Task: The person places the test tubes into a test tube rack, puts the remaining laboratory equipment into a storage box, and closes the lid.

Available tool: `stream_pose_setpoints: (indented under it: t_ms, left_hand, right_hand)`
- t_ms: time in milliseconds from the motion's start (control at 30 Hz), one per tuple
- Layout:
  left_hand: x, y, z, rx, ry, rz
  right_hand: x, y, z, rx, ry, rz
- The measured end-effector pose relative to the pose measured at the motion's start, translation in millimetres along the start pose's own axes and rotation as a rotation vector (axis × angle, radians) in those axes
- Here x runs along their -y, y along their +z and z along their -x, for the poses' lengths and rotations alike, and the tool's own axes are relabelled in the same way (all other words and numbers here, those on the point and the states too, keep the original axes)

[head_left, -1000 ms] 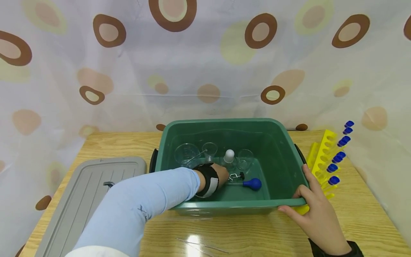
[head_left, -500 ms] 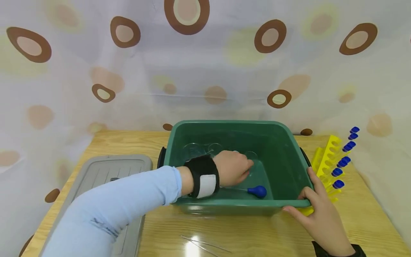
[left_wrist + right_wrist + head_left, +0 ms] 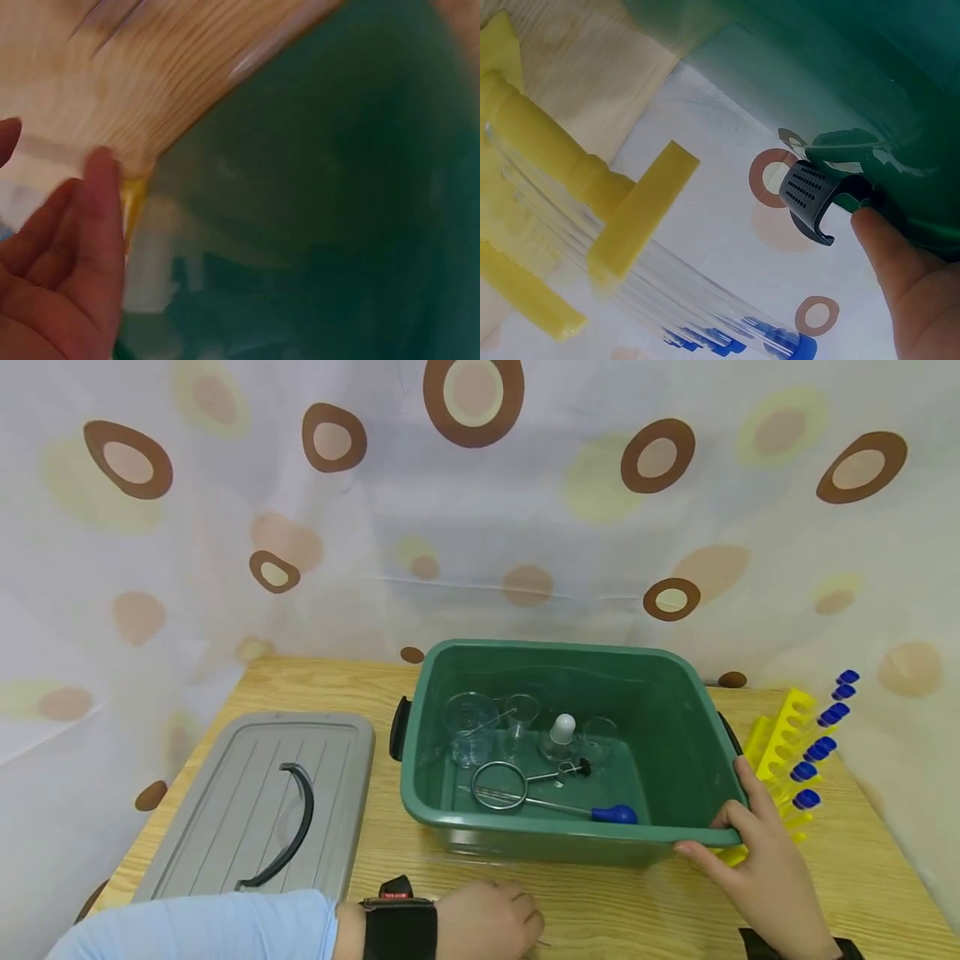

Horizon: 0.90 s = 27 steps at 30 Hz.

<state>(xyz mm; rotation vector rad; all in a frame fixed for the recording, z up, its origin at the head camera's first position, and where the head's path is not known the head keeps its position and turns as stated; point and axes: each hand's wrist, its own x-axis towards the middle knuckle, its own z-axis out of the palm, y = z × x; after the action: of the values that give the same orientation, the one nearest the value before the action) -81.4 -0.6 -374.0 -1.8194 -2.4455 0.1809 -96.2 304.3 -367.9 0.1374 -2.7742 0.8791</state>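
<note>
My left hand (image 3: 487, 918) is low over the wooden table in front of the green bin (image 3: 667, 752), its fingers loosely bent. Two thin metal rods (image 3: 118, 28) lie on the table near it; in the head view the hand covers nearly all of them. No object shows between its fingers in the left wrist view. My right hand (image 3: 776, 868) grips the bin's front right corner, thumb outside the front wall. Inside the bin lie a metal ring clamp (image 3: 542, 776) and a glass dropper with a blue bulb (image 3: 615, 814). Behind them stand glass beakers (image 3: 468, 727) and a white-capped alcohol lamp (image 3: 562, 729).
A grey lid (image 3: 232, 810) with a black handle (image 3: 303, 827) lies left of the bin. A yellow rack (image 3: 787, 735) holding several blue-capped test tubes (image 3: 806, 797) stands close on the right. Black clip handles (image 3: 810, 187) stick out from the bin's sides. A patterned curtain (image 3: 585, 552) hangs behind.
My left hand has come up out of the bin and down to the table in front, over the rods. The ring clamp is now uncovered. The right hand keeps its grip on the corner.
</note>
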Motion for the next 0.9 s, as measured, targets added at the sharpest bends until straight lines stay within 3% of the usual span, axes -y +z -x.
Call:
stream_pose_setpoints:
  t_ms: [100, 200, 267, 400, 667, 800, 900]
  left_hand:
    - [-3.7, 31.7, 9.5, -0.060, -0.113, -0.134]
    - [-4.6, 53.4, 14.2, -0.034, -0.175, -0.170]
    - [-4.9, 63.2, 15.7, -0.012, -0.200, -0.166]
    - [-6.7, 74.7, 17.5, -0.027, -0.220, -0.169]
    - [-7.0, 73.6, 18.3, -0.075, -0.178, -0.061]
    - [-1.8, 57.4, 15.9, -0.048, -0.137, 0.020]
    - [1.2, 39.6, 11.8, -0.036, -0.104, -0.022]
  right_hand:
    - [1, 1, -0.7, 0.000, -0.009, 0.000]
    - [1, 2, -1.2, 0.000, -0.013, 0.006]
    - [1, 2, -1.8, 0.000, -0.017, 0.005]
    - [3, 2, -2.5, -0.001, -0.025, 0.005]
    - [3, 1, -0.5, 0.000, -0.010, 0.013]
    - [2, 1, -0.5, -0.007, -0.017, 0.013]
    - [1, 1, -0.4, -0.010, -0.016, 0.014]
